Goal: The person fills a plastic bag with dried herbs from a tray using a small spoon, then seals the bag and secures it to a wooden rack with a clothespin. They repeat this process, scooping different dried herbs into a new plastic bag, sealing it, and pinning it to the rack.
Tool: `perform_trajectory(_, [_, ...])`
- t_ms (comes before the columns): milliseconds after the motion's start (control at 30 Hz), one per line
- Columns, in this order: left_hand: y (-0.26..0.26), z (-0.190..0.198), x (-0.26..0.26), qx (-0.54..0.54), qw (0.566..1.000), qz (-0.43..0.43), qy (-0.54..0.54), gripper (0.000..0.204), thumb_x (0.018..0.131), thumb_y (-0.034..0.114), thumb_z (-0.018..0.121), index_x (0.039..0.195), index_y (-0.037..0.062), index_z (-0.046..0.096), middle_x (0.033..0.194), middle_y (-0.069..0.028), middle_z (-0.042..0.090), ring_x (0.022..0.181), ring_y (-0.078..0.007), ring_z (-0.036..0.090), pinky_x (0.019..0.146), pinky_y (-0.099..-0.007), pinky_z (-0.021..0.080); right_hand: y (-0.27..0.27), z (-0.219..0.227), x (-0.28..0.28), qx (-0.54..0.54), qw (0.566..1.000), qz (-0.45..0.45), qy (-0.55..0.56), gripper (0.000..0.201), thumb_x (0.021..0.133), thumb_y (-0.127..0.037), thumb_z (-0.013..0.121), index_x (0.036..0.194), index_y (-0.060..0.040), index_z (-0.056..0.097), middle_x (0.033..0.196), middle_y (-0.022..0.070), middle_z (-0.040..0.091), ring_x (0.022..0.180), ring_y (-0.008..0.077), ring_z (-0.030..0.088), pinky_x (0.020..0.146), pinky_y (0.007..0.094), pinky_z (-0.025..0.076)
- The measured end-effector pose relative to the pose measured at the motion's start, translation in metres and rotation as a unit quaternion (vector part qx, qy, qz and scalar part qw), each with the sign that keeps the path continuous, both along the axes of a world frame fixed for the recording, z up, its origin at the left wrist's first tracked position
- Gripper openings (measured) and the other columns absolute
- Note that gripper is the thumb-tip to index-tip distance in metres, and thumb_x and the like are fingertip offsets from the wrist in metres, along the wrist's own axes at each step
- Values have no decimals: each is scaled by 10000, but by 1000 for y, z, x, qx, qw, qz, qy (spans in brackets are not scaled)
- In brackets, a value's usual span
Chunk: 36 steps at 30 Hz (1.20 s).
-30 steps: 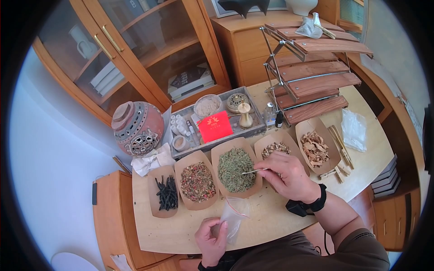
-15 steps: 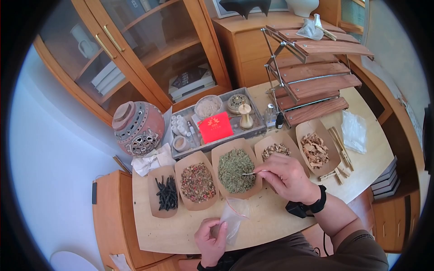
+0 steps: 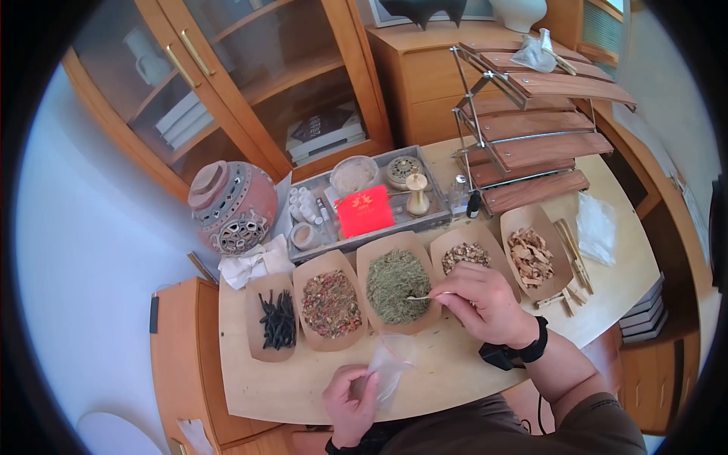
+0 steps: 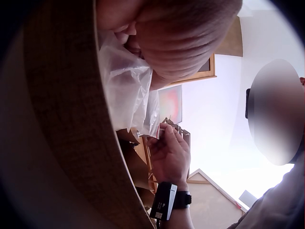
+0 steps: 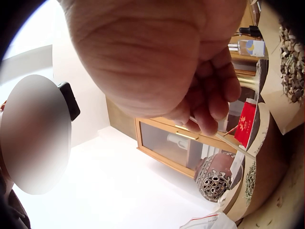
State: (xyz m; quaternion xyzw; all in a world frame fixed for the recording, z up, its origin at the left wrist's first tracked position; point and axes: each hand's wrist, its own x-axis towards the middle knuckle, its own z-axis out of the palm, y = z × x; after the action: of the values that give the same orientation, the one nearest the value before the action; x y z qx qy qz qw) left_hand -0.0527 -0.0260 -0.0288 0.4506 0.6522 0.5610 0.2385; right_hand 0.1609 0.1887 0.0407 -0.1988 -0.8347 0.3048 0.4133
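In the head view my left hand [image 3: 350, 406] grips a clear zip bag [image 3: 396, 353] near the front edge of the table, its mouth tilted up and to the right. The bag [image 4: 125, 88] also hangs from the fingers in the left wrist view. My right hand [image 3: 489, 307] pinches a thin, small metal scoop [image 3: 430, 296] between thumb and fingers. The scoop's tip is at the right side of the chopped green herb [image 3: 396, 282], which fills the middle paper tray [image 3: 375, 249]. In the right wrist view the scoop's handle [image 5: 237, 145] slants down toward that tray.
Left of the herb stand trays of mixed red-brown bits [image 3: 331, 303] and black pieces [image 3: 277, 318]; right of it, trays of pale chunks [image 3: 464, 254] and wood chips [image 3: 531, 258]. Behind are a grey tray [image 3: 364, 241] with a red packet [image 3: 365, 212], a clay pot [image 3: 239, 205] and a slatted rack [image 3: 535, 155].
The scoop's tip has shifted slightly down and to the right within the green herb. The head view has shifted a little; the left hand keeps its hold on the bag.
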Motion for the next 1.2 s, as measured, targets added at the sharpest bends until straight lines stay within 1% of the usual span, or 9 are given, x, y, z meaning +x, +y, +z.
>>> perform_trajectory(67, [0, 2, 0, -6, 1000, 3, 3, 128, 914, -15, 786, 1007, -37, 699, 968, -131, 726, 865, -182, 687, 803, -293, 537, -1, 1, 0, -4, 1000, 4, 4, 90, 918, 13, 734, 1003, -15, 739, 840, 109, 679, 761, 318, 636, 689, 405, 518])
perform_trajectory(300, [-3, -3, -2, -16, 1000, 5, -6, 146, 900, 0, 796, 1012, -21, 705, 952, -136, 732, 840, -205, 705, 781, -307, 552, -1, -5, 2, -13, 997, -74, -12, 87, 923, 18, 730, 998, -22, 745, 802, 106, 658, 737, 307, 622, 677, 396, 504])
perform_trajectory(400, [1, -6, -3, -7, 1000, 13, 11, 162, 889, 13, 809, 1020, -10, 715, 953, -144, 740, 841, -219, 723, 780, -317, 564, 0, 0, -1, 1, 999, -32, -3, 83, 921, 19, 730, 994, -19, 743, 800, 110, 655, 739, 303, 627, 676, 397, 504])
perform_trajectory(633, [3, -3, -2, 1, 1000, -4, 3, 145, 898, 24, 819, 995, -15, 719, 953, -141, 739, 838, -214, 714, 780, -304, 556, -3, -1, -3, 0, 998, -56, 16, 112, 909, 28, 736, 1012, -14, 747, 831, 116, 680, 738, 309, 628, 682, 399, 505])
perform_trajectory(733, [2, -3, -3, -6, 1000, -5, 3, 136, 906, 21, 812, 998, -15, 719, 950, -138, 737, 832, -206, 708, 770, -301, 551, -2, -3, -4, -10, 998, -54, -9, 108, 908, 28, 738, 1008, -11, 748, 835, 121, 683, 745, 313, 631, 686, 398, 505])
perform_trajectory(967, [3, 2, -2, -14, 1000, -2, 25, 130, 919, 27, 802, 1005, -14, 714, 939, -128, 735, 825, -186, 704, 759, -298, 549, 2, 0, 0, -23, 997, -70, 21, 98, 914, 27, 722, 1001, -5, 754, 842, 122, 693, 758, 311, 639, 693, 392, 510])
perform_trajectory(1067, [4, 1, 0, -12, 1000, 5, 6, 129, 929, 33, 795, 1018, -11, 713, 938, -119, 737, 833, -171, 702, 762, -293, 549, 2, 3, 3, -54, 995, -86, 17, 95, 921, 26, 711, 999, 1, 758, 827, 117, 698, 758, 288, 657, 682, 374, 508])
perform_trajectory(1133, [2, 3, 1, -9, 1000, 13, -6, 128, 935, 36, 791, 1025, -10, 712, 938, -113, 738, 842, -162, 702, 767, -290, 550, 3, 2, 5, -85, 989, -115, 32, 101, 940, 22, 696, 1011, 5, 766, 804, 105, 703, 737, 237, 668, 666, 339, 501])
perform_trajectory(1200, [1, 4, 1, -22, 1000, -2, -10, 151, 955, -33, 760, 1082, -22, 679, 990, -63, 716, 899, -97, 651, 816, -253, 517, 4, -1, 3, -90, 987, -122, 49, 107, 949, 19, 688, 1018, 6, 769, 795, 96, 704, 726, 216, 669, 660, 326, 500])
